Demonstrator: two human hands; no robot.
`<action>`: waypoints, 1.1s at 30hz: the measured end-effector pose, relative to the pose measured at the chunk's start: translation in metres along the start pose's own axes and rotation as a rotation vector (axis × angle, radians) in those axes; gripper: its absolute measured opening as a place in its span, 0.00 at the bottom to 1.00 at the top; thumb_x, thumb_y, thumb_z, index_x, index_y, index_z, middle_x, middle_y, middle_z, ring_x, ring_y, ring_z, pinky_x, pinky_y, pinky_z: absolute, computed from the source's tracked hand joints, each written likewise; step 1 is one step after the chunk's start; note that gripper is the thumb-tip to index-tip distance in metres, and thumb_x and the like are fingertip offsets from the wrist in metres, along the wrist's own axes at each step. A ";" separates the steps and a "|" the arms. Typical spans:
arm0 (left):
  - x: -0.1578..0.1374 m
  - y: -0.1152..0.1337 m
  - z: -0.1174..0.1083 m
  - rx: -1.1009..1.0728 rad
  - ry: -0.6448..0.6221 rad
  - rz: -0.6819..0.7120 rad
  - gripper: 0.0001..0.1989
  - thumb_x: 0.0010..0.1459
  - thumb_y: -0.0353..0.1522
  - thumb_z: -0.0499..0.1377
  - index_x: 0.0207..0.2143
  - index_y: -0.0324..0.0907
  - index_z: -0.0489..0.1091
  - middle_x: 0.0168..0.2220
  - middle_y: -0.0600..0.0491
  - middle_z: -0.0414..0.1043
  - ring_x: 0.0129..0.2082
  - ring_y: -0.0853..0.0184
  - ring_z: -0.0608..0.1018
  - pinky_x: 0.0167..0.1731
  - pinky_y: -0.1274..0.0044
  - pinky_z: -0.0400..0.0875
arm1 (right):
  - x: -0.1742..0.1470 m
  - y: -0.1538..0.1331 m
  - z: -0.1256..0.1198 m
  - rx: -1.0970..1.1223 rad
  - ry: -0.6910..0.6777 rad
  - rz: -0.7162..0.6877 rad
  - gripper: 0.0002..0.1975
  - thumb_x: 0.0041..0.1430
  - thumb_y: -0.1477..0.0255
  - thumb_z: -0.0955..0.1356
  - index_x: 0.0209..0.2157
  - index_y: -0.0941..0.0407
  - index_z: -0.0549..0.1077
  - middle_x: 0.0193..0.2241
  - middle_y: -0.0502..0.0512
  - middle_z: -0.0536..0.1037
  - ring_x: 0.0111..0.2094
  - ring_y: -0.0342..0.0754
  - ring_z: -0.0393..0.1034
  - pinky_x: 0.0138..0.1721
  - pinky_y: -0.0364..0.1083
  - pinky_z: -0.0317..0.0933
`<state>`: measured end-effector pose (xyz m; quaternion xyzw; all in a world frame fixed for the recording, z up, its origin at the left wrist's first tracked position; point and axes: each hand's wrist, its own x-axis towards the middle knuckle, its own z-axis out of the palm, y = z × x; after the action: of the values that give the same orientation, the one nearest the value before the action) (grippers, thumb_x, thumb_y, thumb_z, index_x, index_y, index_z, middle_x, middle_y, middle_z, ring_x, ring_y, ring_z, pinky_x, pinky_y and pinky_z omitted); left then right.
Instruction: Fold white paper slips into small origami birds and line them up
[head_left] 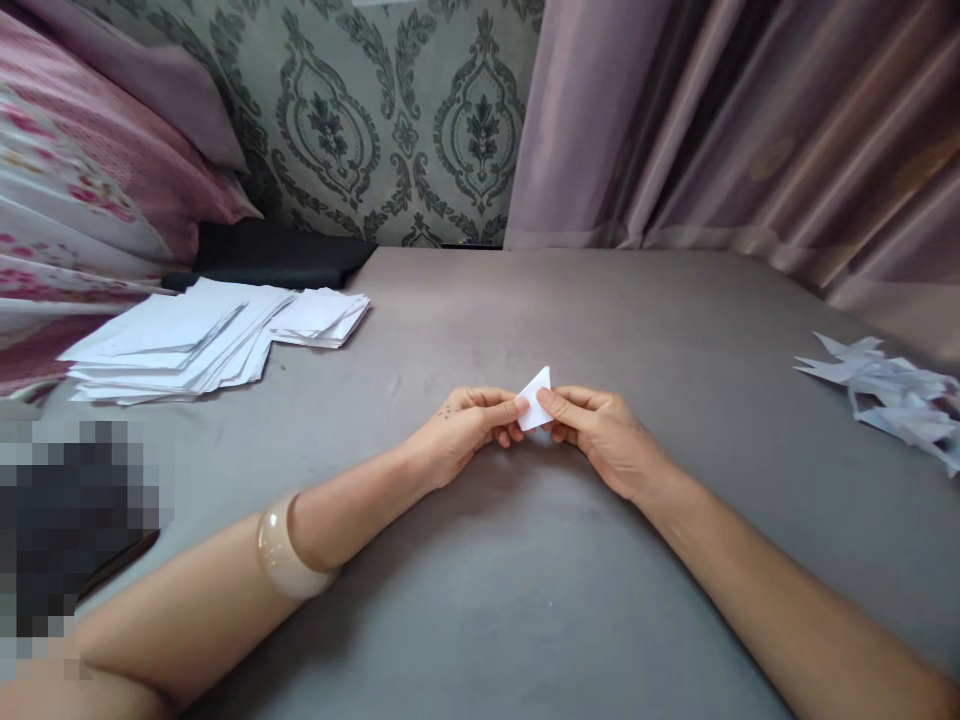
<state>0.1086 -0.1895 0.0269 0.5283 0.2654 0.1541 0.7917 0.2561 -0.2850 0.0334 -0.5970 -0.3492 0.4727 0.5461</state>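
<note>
White paper piece [535, 412] is pinched mid-scene over the grey surface [480, 590], gripped by thumb and fingers of the left hand [469, 425] at its left side, of the right hand [600, 425] at its right. Paper stacks [176, 340] are piled at far left; paper scraps [904, 395] are heaped at right.

This looks like a home: damask wallpaper [405, 130] at the far side, mauve curtains [675, 130] at right, pink floral fabric [82, 200] at left.
</note>
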 end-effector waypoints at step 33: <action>0.011 -0.001 -0.007 0.702 0.217 0.241 0.07 0.53 0.32 0.60 0.33 0.38 0.74 0.25 0.53 0.71 0.23 0.72 0.68 0.24 0.80 0.60 | 0.019 0.015 -0.001 -0.745 0.192 -0.189 0.11 0.53 0.66 0.67 0.34 0.54 0.79 0.31 0.54 0.80 0.30 0.47 0.71 0.35 0.48 0.62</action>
<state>0.1134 -0.1787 0.0212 0.7752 0.3202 0.2010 0.5062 0.2611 -0.2700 0.0148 -0.7609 -0.4977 0.2032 0.3632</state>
